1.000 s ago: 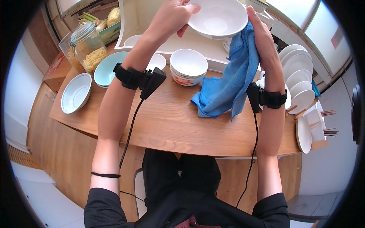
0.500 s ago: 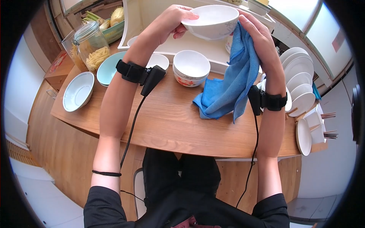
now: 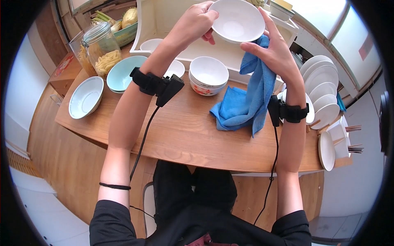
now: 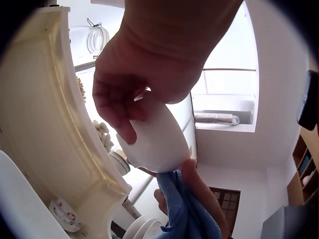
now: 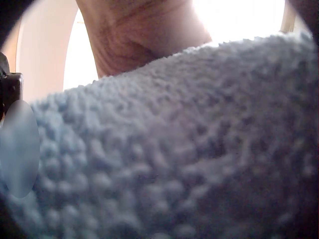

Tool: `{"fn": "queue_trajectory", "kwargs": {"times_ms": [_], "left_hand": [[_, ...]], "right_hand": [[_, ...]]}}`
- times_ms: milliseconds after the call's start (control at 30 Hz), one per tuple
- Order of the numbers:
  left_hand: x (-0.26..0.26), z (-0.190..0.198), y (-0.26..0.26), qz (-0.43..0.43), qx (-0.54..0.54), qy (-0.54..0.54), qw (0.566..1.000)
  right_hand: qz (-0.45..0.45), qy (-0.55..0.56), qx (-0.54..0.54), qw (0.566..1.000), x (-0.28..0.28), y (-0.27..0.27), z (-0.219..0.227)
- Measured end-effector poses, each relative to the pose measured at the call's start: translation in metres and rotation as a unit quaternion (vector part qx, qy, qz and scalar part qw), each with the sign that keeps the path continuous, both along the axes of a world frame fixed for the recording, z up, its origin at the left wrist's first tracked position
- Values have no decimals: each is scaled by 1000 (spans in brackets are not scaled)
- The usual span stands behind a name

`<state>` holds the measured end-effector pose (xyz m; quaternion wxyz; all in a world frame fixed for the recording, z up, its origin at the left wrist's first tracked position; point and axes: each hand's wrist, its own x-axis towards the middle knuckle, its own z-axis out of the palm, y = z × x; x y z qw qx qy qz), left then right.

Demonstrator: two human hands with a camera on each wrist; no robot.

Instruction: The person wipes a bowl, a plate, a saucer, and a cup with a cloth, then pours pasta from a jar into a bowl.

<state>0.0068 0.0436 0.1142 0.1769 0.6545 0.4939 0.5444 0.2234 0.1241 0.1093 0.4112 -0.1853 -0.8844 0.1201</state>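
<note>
In the head view my left hand [image 3: 199, 20] pinches the left rim of a white bowl [image 3: 239, 22], raised above the table with its inside tilted toward me. A blue cloth [image 3: 255, 98] hangs from my right hand [image 3: 279, 53], which holds it against the bowl's right side, thumb spread apart from the fingers. The cloth's lower end drapes down to the table. From the left wrist, the bowl's pale outside [image 4: 159, 139] shows under my curled fingers, the cloth bunched at its far edge. Close, blurred cloth fills most of the right wrist view.
Stacked bowls [image 3: 208, 74] stand mid-table on the wooden table [image 3: 184, 135]. Pale blue bowls [image 3: 125, 74] and a pasta jar [image 3: 100, 49] are on the left. Racked plates [image 3: 322, 82] and a chopstick holder [image 3: 340, 131] line the right. A cream shelf [image 3: 184, 43] stands behind.
The bowl tipped to show its patterned outside, then tilted back so its inside faces me. My right thumb has swung away from the fingers, and the cloth has shifted with that hand.
</note>
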Motion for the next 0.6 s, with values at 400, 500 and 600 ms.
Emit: {"fn": "queue_trajectory", "kwargs": {"times_ms": [400,500,600], "left_hand": [[-6,4,6,-57,72,-29,995],[-5,4,7,-74,66,-16,995],[-3,1,10,-97,106,-56,988]], "right_hand": [[65,14,61,996,4,-5,13],[47,7,29,998,6,-19,21],[38,1,6,999,8,-22,24]]}}
